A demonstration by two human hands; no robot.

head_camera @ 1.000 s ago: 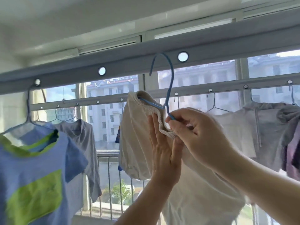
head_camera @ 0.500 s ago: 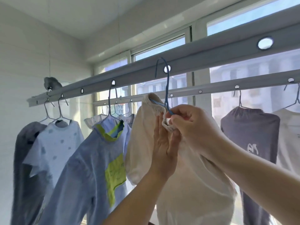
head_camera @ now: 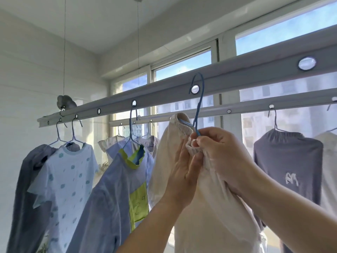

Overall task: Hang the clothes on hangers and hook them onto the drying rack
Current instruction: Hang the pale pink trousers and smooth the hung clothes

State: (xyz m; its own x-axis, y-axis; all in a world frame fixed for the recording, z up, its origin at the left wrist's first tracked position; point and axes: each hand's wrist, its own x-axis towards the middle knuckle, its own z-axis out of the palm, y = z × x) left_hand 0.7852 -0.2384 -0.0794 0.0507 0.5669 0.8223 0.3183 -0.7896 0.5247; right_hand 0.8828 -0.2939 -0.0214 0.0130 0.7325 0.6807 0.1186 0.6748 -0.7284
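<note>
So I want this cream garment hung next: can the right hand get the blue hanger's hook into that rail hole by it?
Probably yes: the right hand pinches the blue hanger, whose hook already overlaps the rail hole, and nothing hangs there.

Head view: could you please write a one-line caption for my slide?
Both hands, left hand and right hand, lift a cream garment on a blue hanger toward the drying rack.
</note>
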